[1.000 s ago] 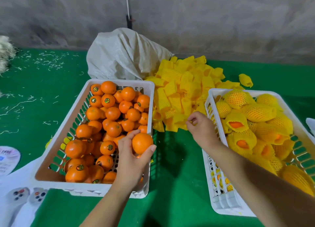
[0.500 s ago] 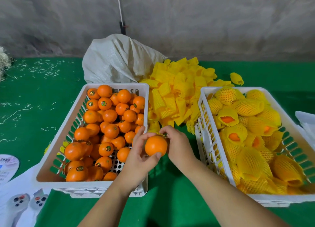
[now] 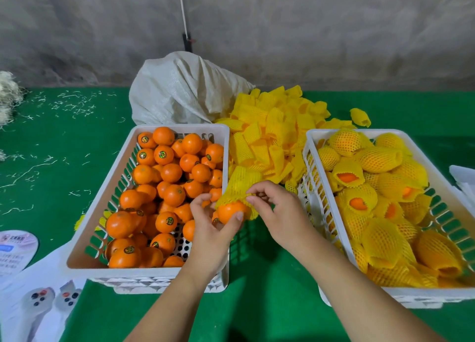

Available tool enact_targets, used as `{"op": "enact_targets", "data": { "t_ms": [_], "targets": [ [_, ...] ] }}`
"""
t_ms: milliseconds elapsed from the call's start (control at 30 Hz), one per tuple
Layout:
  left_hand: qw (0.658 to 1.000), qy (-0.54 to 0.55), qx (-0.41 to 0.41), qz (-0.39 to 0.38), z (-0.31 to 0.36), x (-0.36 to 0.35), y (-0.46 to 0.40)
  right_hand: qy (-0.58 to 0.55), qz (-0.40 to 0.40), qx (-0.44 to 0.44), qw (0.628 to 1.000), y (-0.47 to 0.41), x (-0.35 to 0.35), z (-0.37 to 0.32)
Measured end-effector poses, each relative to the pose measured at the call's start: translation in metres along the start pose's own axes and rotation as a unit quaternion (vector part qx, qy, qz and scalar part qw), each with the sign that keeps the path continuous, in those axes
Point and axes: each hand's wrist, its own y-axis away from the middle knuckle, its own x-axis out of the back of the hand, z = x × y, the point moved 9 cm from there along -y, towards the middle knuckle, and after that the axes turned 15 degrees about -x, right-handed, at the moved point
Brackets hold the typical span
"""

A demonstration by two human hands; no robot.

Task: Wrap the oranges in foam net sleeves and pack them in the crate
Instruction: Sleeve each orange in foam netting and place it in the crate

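- Left hand [image 3: 213, 228] holds one orange [image 3: 231, 211] from below w/ thumb + fingers curled round it. I think that keeps the top of the fruit free so the net can slide on.
- Right hand [image 3: 272, 208] pinches the edge of a yellow foam net sleeve [image 3: 240, 185]. The grip there is closed on the net, prob. to stretch the mouth open and pull it down.
- The sleeve sits on the top of the orange only. The bottom half is bare & shiny. The rest of the net sticks up, empty and floppy.
- This orange is in the air, betw. the two crates, just over the near right corner of the left crate [image 3: 180, 128].
- Left crate is full of bare oranges, many w/ small round stickers.
- Right crate [image 3: 359, 132] holds the wrapped ones, piled high; some show orange at the open ends.
- Spare sleeves [image 3: 275, 128] lie in a heap on the green desk [image 3: 270, 303] behind and betw. the crates, close to both hands, so easy to grab.
- A white sack [image 3: 185, 90] sits behind the left crate.
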Motion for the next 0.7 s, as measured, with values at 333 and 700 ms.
{"op": "enact_targets", "data": {
  "t_ms": [333, 700],
  "targets": [
    [0.993, 0.103, 0.063, 0.018, -0.008, 0.003, 0.001, 0.04, -0.029, -0.019, 0.999, 0.028, -0.039, 0.015],
    [0.998, 0.018, 0.043, 0.043, -0.005, 0.004, -0.001, 0.133, 0.07, 0.051, 0.987, 0.022, -0.012, 0.004]
  ]
}}
